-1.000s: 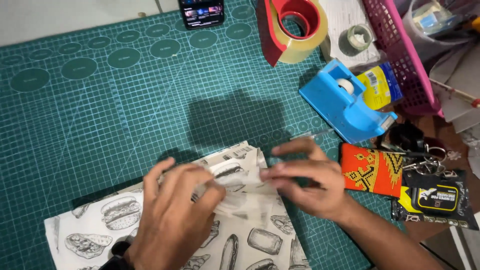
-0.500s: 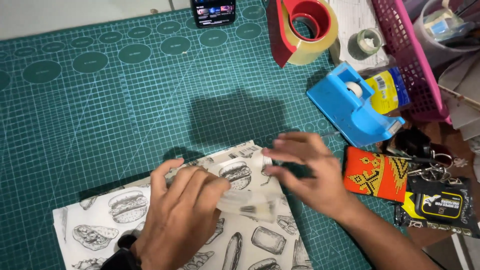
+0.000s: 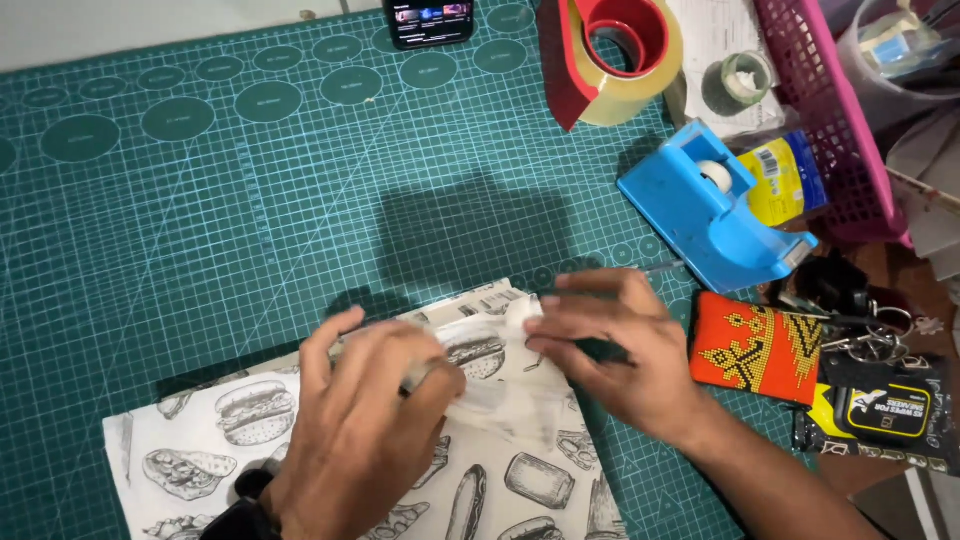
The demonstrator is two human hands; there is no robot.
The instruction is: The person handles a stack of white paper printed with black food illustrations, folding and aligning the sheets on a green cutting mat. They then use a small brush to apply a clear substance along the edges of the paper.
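While we look down at the green cutting mat (image 3: 200,250) that covers the table, we see both hands meet over a sheet of wrapping paper (image 3: 250,440) printed with black-and-white drawings of burgers and other food. The paper lies at the near edge of the mat, a little left of the middle, with its far right corner folded up under the fingers. The left hand (image 3: 370,430) rests on the paper with its fingers curled, and a thin pen-like stick seems to sit between them, though we cannot tell exactly what it is. The right hand (image 3: 620,350) lies just beside it, fingers bent inward and pinching a strip of clear tape (image 3: 500,395) that runs across the fold; the two hands nearly touch there.

To the right of the hands, a blue tape dispenser (image 3: 710,215) stands on the mat. Near it, further right, lies an orange patterned pouch (image 3: 755,350), touching a bunch of keys (image 3: 860,335) and a dark packet of wipes (image 3: 890,410). At the far side we see a big roll of packing tape (image 3: 625,55) with a red core, a small clear tape roll (image 3: 740,80), a pink basket (image 3: 830,120) and a phone (image 3: 430,20).
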